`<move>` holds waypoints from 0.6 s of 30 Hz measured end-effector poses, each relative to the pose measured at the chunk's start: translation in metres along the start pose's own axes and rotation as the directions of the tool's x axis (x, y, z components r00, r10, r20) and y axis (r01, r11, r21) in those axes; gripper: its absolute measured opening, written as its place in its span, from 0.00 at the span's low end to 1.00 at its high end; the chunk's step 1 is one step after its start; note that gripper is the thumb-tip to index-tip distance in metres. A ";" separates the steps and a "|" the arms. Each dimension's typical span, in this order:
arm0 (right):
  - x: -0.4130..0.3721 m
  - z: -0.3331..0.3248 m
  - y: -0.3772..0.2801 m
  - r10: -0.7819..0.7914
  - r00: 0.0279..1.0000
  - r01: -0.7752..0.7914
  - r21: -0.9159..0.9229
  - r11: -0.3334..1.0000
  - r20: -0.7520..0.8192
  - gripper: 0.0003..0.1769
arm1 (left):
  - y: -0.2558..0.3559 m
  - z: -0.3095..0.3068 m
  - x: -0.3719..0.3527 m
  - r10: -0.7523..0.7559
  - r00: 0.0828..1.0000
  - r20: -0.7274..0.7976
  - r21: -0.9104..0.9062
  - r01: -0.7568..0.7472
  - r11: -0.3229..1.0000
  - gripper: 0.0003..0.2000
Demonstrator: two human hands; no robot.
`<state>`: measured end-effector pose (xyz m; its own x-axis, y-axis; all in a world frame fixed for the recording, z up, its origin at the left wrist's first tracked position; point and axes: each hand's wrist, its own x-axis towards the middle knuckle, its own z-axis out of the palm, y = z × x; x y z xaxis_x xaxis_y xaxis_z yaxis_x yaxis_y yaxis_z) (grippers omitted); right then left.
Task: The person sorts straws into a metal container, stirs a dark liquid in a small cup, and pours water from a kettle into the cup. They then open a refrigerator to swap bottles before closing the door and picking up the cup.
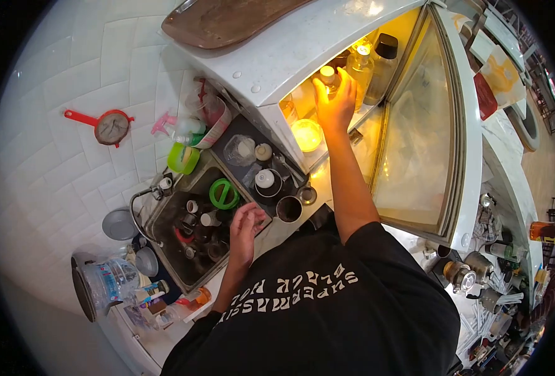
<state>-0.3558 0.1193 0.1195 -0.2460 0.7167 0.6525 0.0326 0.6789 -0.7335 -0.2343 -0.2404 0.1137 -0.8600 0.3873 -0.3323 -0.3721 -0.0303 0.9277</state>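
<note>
My right hand [337, 103] reaches into a lit glass-door cabinet [277, 84], its fingers wrapped around a small capped bottle [327, 73]. Much of that bottle is hidden by the hand. Beside it stand a clear bottle with a light cap [359, 66] and a dark-capped bottle [384, 59]; a round, brightly lit container [307, 135] is below. My left hand [246, 220] hovers over the right rim of the sink [183, 266], fingers loosely bent and apart, holding nothing. Close to it are a green ring-shaped lid [224, 193] and a dark-filled cup [289, 208].
The cabinet's glass door [415, 150] hangs open at right. Several cups and utensils lie in the sink, beside a faucet [164, 183]. A brown tray [221, 25] rests on the cabinet top. A red strainer [112, 127] hangs on the tiled wall; a large water bottle [111, 280] stands lower left.
</note>
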 end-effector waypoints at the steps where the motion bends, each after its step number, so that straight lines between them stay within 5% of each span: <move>1: -0.005 -0.003 0.001 0.035 0.999 -0.034 -0.052 0.998 0.014 0.44 | 0.000 -0.001 0.002 -0.003 1.000 -0.001 -0.008 0.003 1.000 0.18; 8: -0.046 -0.006 0.046 0.320 0.908 -0.289 -0.149 0.946 0.271 0.49 | -0.004 -0.006 0.009 -0.034 0.999 -0.033 -0.023 0.034 0.999 0.17; 14: -0.025 0.031 0.062 0.252 0.916 -0.241 -0.074 0.968 0.313 0.47 | -0.008 -0.005 0.009 -0.071 0.997 -0.027 0.027 0.072 0.997 0.18; 15: -0.022 0.040 0.059 0.284 0.916 -0.320 0.087 0.944 0.283 0.40 | -0.007 -0.006 0.009 -0.072 0.997 -0.033 0.039 0.074 0.996 0.18; 18: -0.012 0.056 0.060 0.357 0.876 -0.359 -0.057 0.932 0.323 0.34 | -0.007 -0.010 0.006 -0.078 0.995 -0.056 0.056 0.081 0.995 0.18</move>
<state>-0.4047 0.1427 0.0568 -0.5170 0.8192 0.2483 0.1736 0.3843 -0.9067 -0.2399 -0.2468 0.1035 -0.8467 0.3363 -0.4124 -0.4202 0.0531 0.9059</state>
